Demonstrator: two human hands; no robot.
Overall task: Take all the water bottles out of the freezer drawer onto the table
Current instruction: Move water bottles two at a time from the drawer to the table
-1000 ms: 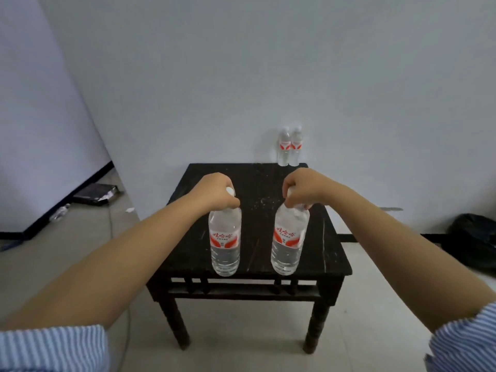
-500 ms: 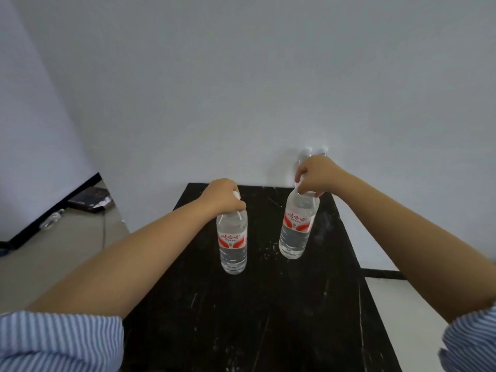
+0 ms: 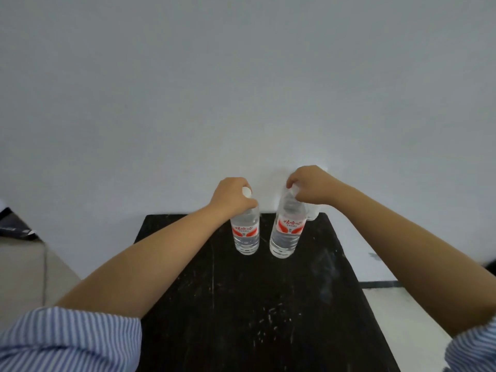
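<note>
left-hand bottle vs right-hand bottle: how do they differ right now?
Pose: the left bottle stands upright; the right bottle tilts, its top leaning right.
Grip: the left hand wraps the neck with the white cap showing; the right hand pinches the cap from above.
Shared: clear bottles, red-and-white labels, both over the black table.
</note>
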